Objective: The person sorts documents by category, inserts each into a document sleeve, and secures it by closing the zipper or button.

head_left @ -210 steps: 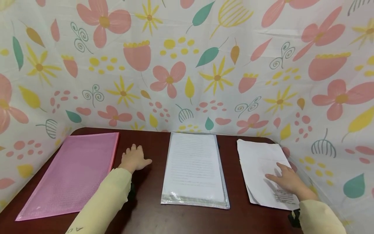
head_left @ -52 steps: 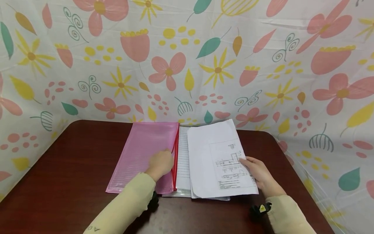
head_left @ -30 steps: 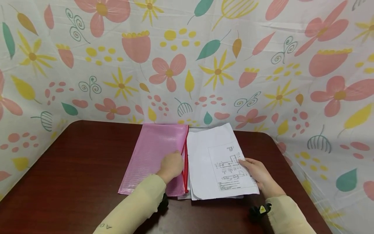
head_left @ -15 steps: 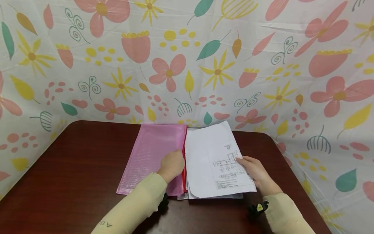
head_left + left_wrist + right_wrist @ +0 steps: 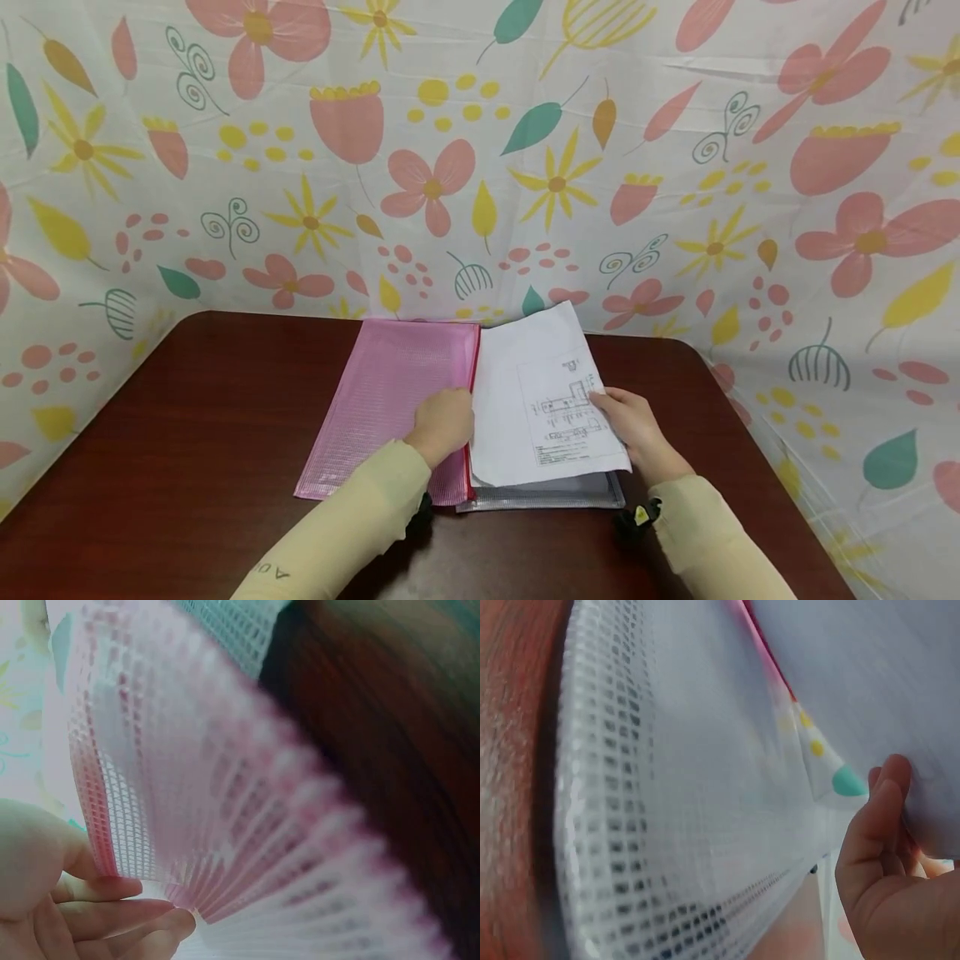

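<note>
A pink mesh zip pouch (image 5: 405, 358) with a red zip edge lies left of centre in the head view. My left hand (image 5: 442, 425) pinches it near that edge; in the left wrist view thumb and fingers grip the bowed mesh (image 5: 217, 787). My right hand (image 5: 637, 429) holds white printed papers (image 5: 510, 358) by their right side, thumb on top. The papers' left edge meets the red zip edge, where that border is hidden. Underneath lies a clear mesh pouch (image 5: 547, 500), its lower border showing; the right wrist view has the lifted papers (image 5: 885, 682) above it.
The dark brown table (image 5: 187, 467) extends on both sides of the pouches. A floral curtain (image 5: 480, 167) stands close behind its far edge and along both sides.
Since the oldest frame, both hands took hold, bringing the pink pouch rightward and the papers leftward over the clear pouch. Lately the papers shifted further left and up, baring the clear pouch's lower right corner.
</note>
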Available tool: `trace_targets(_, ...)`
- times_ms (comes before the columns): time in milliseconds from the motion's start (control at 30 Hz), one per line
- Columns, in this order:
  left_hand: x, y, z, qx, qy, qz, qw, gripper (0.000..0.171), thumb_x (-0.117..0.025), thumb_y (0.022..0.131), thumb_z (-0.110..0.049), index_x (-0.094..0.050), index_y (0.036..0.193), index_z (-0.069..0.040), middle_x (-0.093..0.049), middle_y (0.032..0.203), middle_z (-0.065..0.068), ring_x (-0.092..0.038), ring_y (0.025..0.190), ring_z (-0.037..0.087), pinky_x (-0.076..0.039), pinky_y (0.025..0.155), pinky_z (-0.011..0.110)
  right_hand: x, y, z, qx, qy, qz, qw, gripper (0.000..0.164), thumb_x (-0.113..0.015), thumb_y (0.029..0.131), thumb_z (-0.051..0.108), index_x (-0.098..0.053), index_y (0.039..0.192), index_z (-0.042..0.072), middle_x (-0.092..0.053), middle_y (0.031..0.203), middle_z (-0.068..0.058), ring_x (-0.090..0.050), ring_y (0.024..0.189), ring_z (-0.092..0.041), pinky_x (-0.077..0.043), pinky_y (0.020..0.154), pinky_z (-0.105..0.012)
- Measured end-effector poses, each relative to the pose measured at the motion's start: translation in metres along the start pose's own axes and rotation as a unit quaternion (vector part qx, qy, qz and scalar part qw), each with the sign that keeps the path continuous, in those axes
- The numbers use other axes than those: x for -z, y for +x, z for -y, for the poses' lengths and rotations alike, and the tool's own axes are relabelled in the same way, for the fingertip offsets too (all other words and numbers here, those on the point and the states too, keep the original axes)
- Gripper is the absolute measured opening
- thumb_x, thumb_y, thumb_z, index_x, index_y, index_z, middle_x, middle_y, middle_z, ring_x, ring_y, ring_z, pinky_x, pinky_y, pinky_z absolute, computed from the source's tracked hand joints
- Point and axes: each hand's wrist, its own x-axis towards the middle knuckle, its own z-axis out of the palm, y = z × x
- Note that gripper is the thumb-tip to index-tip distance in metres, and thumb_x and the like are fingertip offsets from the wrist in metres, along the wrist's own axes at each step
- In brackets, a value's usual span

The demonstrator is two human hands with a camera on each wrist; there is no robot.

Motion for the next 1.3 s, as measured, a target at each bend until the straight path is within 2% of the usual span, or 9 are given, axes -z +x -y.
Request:
trace_targets(433,0.004,0.001,-0.002,-0.011,0.033,0.024,0.9991,0.018,-0.056,0.09,-0.012,-0.061,0.074,-0.008,-0.061,0.069,0.003,-0.05,0.057,0.014,-0.048,0.045,0.038,-0.015,-0.004,0.004,-0.023,0.08,0.015,0.996,0.05,-0.048,0.099,0.03,-0.039,0.139,0.001,-0.065,0.086,0.007,-0.066,0.072,-0.006,-0.055,0.064,-0.026)
trace_targets(667,0.003,0.005,-0.001,-0.017,0.02,0.025,0.9993,0.02,-0.057,0.089,-0.008,-0.057,0.068,-0.009,-0.055,0.062,0.001,-0.046,0.052,0.013,-0.043,0.041,0.032,-0.028,-0.005,-0.005,-0.019,0.021,-0.005,1.0,0.046,-0.05,0.098,0.029,-0.045,0.135,0.0,-0.065,0.094,-0.003,-0.064,0.071,-0.01,-0.054,0.062,-0.029)
trace_targets(767,0.001,0.006,0.001,-0.019,0.013,0.023,0.9995,0.021,-0.057,0.089,-0.009,-0.058,0.068,-0.009,-0.056,0.063,0.002,-0.048,0.053,0.014,-0.043,0.042,0.032,-0.03,-0.006,-0.007,-0.024,0.026,-0.004,0.999,0.046,-0.048,0.099,0.029,-0.044,0.135,0.0,-0.064,0.095,-0.003,-0.064,0.072,-0.01,-0.054,0.063,-0.029)
trace_targets(833,0.0,0.006,0.002,-0.024,0.016,0.016,0.9995,0.01,-0.056,0.089,-0.01,-0.061,0.082,-0.005,-0.061,0.068,0.005,-0.053,0.056,0.016,-0.046,0.044,0.033,-0.03,-0.006,-0.006,-0.025,0.039,-0.009,0.999,0.047,-0.049,0.099,0.029,-0.044,0.136,0.0,-0.064,0.094,-0.002,-0.063,0.072,-0.009,-0.053,0.063,-0.027)
trace_targets(933,0.002,0.005,0.002,-0.046,0.034,0.015,0.9982,0.01,-0.054,0.092,-0.012,-0.06,0.096,-0.005,-0.061,0.071,0.008,-0.054,0.059,0.017,-0.047,0.046,0.034,-0.03,-0.006,-0.004,-0.027,0.048,-0.012,0.998,0.05,-0.05,0.098,0.029,-0.042,0.137,-0.001,-0.064,0.094,-0.001,-0.063,0.073,-0.007,-0.052,0.063,-0.025)
trace_targets(1000,0.003,0.004,0.003,-0.061,0.052,0.028,0.9964,0.01,-0.057,0.09,-0.013,-0.06,0.097,-0.006,-0.061,0.071,0.007,-0.054,0.06,0.017,-0.047,0.047,0.033,-0.03,-0.006,-0.004,-0.03,0.047,-0.013,0.998,0.05,-0.05,0.098,0.029,-0.042,0.137,0.0,-0.064,0.096,-0.001,-0.063,0.073,-0.007,-0.053,0.063,-0.026)
trace_targets(1067,0.006,0.003,0.003,-0.072,0.064,0.054,0.9939,0.008,-0.066,0.084,-0.016,-0.061,0.085,-0.009,-0.059,0.069,0.004,-0.05,0.059,0.015,-0.045,0.047,0.031,-0.03,-0.006,-0.004,-0.033,0.048,-0.011,0.998,0.049,-0.05,0.098,0.029,-0.042,0.137,0.001,-0.064,0.096,-0.002,-0.063,0.073,-0.008,-0.053,0.063,-0.026)
trace_targets(1200,0.01,0.0,0.003,-0.074,0.071,0.113,0.9883,0.027,-0.084,0.063,-0.023,-0.063,0.076,-0.012,-0.062,0.075,0.0,-0.051,0.064,0.013,-0.048,0.055,0.032,-0.03,-0.007,-0.004,-0.035,0.053,-0.012,0.998,0.048,-0.05,0.098,0.028,-0.043,0.136,0.0,-0.064,0.094,-0.001,-0.064,0.072,-0.008,-0.053,0.062,-0.026)
trace_targets(1300,0.013,-0.002,0.001,-0.074,0.071,0.147,0.9839,0.036,-0.087,0.058,-0.027,-0.061,0.078,-0.012,-0.06,0.077,-0.001,-0.052,0.068,0.013,-0.048,0.06,0.032,-0.029,-0.007,-0.004,-0.032,0.054,-0.012,0.998,0.05,-0.051,0.097,0.028,-0.042,0.137,-0.001,-0.064,0.093,-0.001,-0.063,0.071,-0.008,-0.053,0.062,-0.025)
